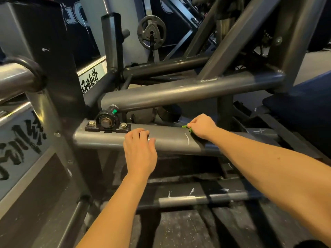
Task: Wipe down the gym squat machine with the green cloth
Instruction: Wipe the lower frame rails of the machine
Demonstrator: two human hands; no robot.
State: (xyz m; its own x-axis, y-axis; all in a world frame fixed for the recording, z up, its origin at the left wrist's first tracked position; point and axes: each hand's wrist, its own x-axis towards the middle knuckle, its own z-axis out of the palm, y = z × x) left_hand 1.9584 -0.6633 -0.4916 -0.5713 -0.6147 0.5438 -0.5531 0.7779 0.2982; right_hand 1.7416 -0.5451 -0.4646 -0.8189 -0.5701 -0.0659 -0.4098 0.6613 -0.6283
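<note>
Grey tube (170, 140) — crumpled green cloth (185, 126)

You're in gym. Signs around you: iron weight plate (151, 34) on peg, heavy grey steel tube frame (170, 140) with bolted pivot bearing (105, 122), dark padded seat (295, 108), speckled rubber floor (179, 230), white scuffs on lower bar (179, 199).
</note>
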